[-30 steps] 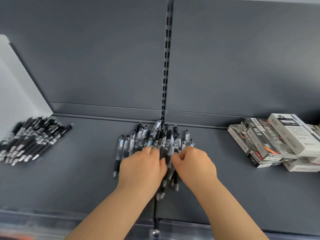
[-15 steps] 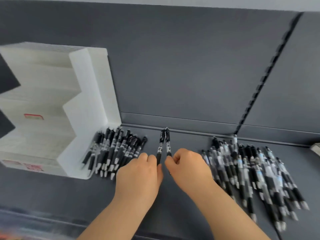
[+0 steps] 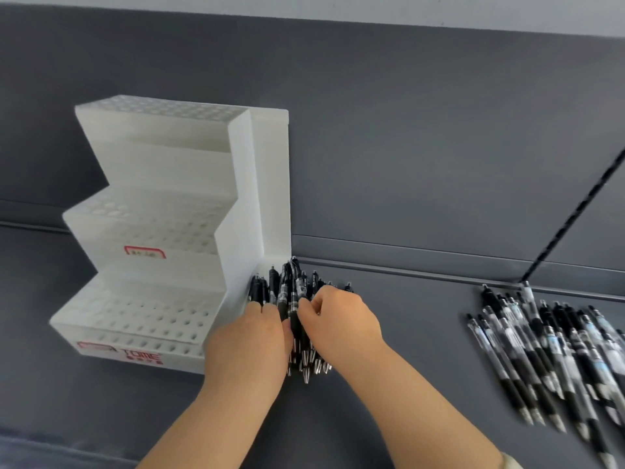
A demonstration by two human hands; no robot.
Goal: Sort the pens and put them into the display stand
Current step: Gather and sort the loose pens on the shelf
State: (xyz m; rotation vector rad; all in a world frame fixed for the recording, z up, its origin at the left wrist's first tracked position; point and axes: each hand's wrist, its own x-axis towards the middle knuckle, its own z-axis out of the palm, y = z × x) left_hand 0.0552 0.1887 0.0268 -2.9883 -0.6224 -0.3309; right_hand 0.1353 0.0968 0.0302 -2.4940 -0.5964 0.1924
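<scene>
A white stepped display stand [image 3: 152, 231] with rows of holes stands on the grey shelf at the left, with no pens in it. Right beside its side wall lies a pile of black pens [image 3: 297, 333], tips pointing toward me. My left hand [image 3: 248, 343] and my right hand [image 3: 338, 323] are both over this pile, fingers curled around pens between them. A second, mixed pile of black and clear-barrelled pens [image 3: 558, 360] lies spread at the right.
The grey shelf surface [image 3: 406, 384] runs from the stand to the right pile. A grey back panel rises behind, with a slotted black upright [image 3: 575, 211] at the right. The shelf's front edge [image 3: 50, 448] shows at lower left.
My hands carried two black pens leftward from the mixed pile and now sit on the black pile beside the stand. The view swung left, so the boxes at the right are out of sight.
</scene>
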